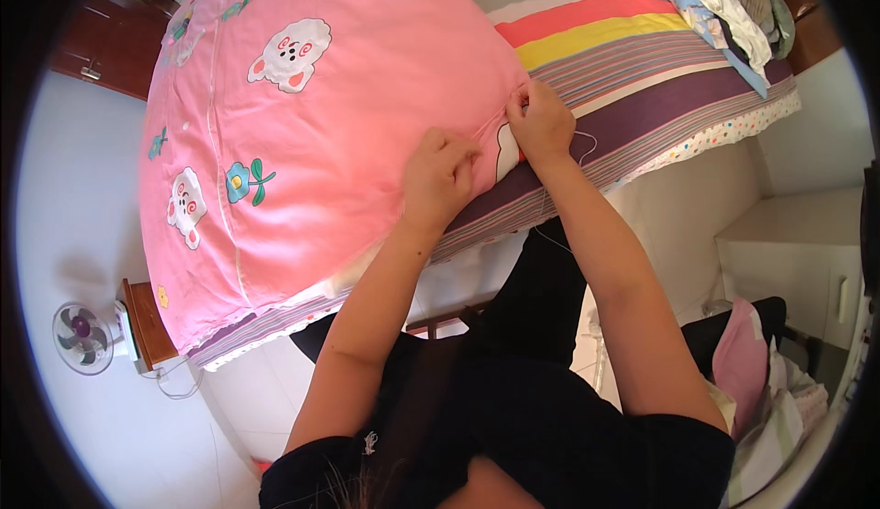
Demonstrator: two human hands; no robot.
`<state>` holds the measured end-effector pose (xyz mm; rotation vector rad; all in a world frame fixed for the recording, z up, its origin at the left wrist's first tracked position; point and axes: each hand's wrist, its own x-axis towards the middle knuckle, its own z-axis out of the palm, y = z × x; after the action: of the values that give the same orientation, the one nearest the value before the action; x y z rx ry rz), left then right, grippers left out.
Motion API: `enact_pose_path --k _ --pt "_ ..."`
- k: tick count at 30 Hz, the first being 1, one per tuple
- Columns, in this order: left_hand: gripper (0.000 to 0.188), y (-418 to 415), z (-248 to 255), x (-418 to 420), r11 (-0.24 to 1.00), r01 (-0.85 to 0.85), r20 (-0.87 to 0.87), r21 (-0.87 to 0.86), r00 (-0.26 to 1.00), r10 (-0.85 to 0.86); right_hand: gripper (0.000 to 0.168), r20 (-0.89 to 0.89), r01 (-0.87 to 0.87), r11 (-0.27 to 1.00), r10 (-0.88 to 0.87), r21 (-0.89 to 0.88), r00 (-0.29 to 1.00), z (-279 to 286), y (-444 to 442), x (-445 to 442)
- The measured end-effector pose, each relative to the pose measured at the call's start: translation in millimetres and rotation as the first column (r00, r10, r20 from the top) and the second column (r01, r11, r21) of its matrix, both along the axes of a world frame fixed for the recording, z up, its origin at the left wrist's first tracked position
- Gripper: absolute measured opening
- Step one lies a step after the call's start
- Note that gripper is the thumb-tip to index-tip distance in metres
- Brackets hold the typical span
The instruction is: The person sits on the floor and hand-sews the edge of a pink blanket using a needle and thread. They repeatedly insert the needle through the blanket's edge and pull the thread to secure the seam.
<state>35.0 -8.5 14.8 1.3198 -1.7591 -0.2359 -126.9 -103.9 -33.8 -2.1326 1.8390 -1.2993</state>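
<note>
A pink quilt cover (357, 124), printed with white bears, flowers and a strawberry, spreads puffed up over the bed before me. My right hand (543, 124) pinches its edge near the right corner, thumb against fingers. Closer to me, my left hand (442, 179) is curled on the same edge and grips the fabric. Between the two hands the cloth is drawn into small folds, and a white printed patch shows beneath. From near my right hand a thin white thread (586, 139) loops over the bed and hangs past its side. Whether my fingers hold a small tool is hidden.
A striped bedsheet (632, 45) covers the mattress, with piled clothes (729, 10) at the far right. An electric fan (82, 337) is by a wooden stand (148, 330) at left. To the right are a white cabinet (784, 261) and a chair holding pink cloth (742, 364).
</note>
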Motion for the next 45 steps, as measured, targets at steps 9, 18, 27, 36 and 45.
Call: enact_pose_path --k 9,18,27,36,45 --pt "0.010 1.9 8.0 -3.5 0.995 -0.009 0.069 0.098 0.998 0.002 0.018 0.071 0.015 0.999 -0.012 -0.048 0.997 0.6 1.1 -2.0" --pt "0.010 1.8 7.0 -7.7 0.989 -0.069 0.129 0.134 0.990 0.052 0.017 0.099 0.024 0.998 -0.018 -0.064 0.995 1.3 2.0 -1.8" --pt "0.007 8.1 4.3 -12.8 0.998 -0.022 0.171 -0.064 0.985 0.033 0.016 0.147 0.023 0.997 -0.012 -0.074 0.989 3.5 4.5 -2.8" --pt "0.012 13.6 5.1 -10.5 0.995 -0.001 0.100 -0.099 0.995 0.011 0.013 0.289 0.043 0.999 -0.032 -0.032 0.957 19.6 15.3 -12.6" --pt "0.008 29.7 30.9 -16.0 0.990 -0.115 0.108 -0.082 0.986 0.124 0.015 0.623 -0.077 0.997 0.045 0.023 0.781 71.9 56.1 -41.8"
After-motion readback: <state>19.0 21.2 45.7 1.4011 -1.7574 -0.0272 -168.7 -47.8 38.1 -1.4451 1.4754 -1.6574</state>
